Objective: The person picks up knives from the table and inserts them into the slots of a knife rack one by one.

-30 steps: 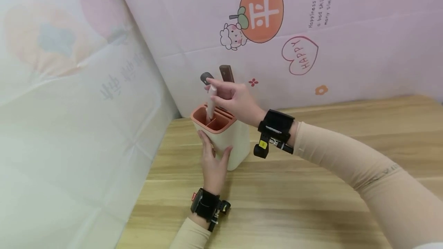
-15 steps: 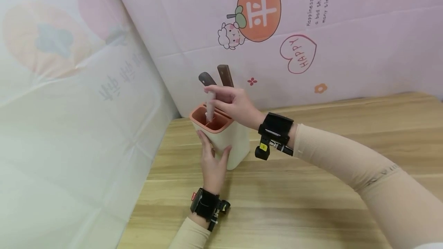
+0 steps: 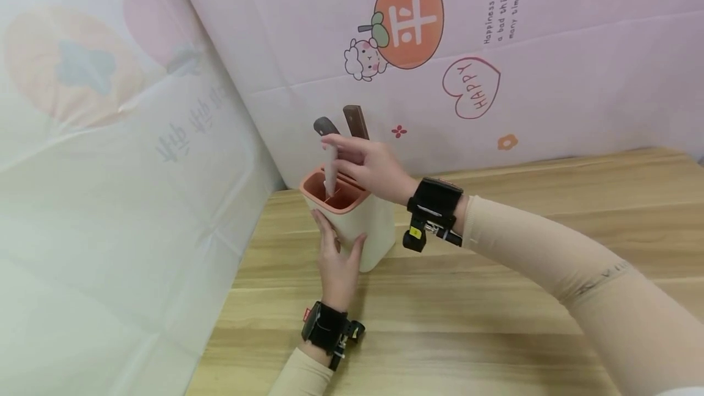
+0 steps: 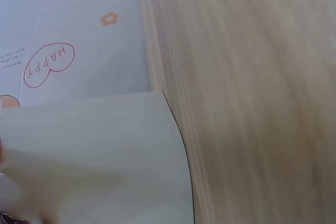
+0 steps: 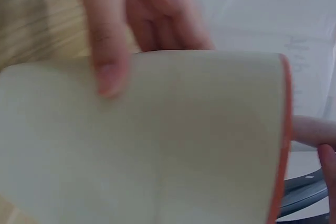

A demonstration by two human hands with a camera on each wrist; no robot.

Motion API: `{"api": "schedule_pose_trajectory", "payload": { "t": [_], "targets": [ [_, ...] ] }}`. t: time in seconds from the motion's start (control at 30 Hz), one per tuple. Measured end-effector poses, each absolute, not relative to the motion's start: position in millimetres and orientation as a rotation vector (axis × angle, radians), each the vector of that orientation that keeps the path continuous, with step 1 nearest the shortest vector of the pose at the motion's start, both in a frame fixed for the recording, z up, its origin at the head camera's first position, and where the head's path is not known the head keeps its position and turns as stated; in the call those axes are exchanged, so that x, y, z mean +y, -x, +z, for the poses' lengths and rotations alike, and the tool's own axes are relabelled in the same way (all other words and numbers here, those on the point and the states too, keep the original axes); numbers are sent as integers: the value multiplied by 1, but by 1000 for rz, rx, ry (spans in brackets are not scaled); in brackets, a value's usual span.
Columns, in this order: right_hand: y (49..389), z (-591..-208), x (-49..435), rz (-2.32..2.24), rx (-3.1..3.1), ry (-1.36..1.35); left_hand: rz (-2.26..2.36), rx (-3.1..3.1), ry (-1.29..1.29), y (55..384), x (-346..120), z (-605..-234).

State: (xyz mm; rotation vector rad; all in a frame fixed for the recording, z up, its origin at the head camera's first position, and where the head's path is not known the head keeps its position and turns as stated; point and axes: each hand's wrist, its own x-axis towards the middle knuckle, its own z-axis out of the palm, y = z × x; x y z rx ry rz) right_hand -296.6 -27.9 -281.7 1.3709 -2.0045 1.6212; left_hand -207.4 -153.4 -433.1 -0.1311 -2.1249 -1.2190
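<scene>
A cream knife holder (image 3: 378,234) with an orange rim stands upright near the back left of the table. My left hand (image 3: 338,267) grips its front side, thumb and fingers spread around the wall; the right wrist view shows this left hand (image 5: 152,14) on the cream holder (image 5: 210,129). Above the open top, my right hand (image 3: 376,167) pinches a slim pale handle (image 3: 330,176) whose lower end is down inside the front compartments, its tip hidden. Behind the fingers, a dark grey knife handle (image 3: 324,125) and a brown knife handle (image 3: 356,121) stick up from the rear slots.
A printed cloth wall (image 3: 561,90) rises right behind the holder, and a pale cloth wall (image 3: 126,231) stands at the left. The wood-grain table (image 3: 467,329) stretches forward and to the right.
My right hand has lowered slightly, and the pale handle has gone a little deeper into the holder, its top now covered by the fingers. My left hand has kept its grip.
</scene>
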Motion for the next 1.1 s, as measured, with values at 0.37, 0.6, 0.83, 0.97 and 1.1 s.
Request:
{"api": "schedule_pose_trajectory", "payload": {
  "t": [0.37,0.6,0.83,0.97,1.1],
  "targets": [
    [299,-261,-27,1610,-1890,-1355,-1227,-2139,127,206,-153,-434],
    [302,-271,-31,1561,-2113,-1358,-1210,-2133,134,206,-153,-434],
    [301,-281,-29,1630,-2244,-1330,-1232,-2135,138,206,-151,-433],
    [301,-282,-28,1638,-2257,-1355,-1263,-2135,131,206,-152,-433],
    [299,-285,-22,1620,-2283,-1406,-1311,-2131,120,207,-155,-435]
  ]
}}
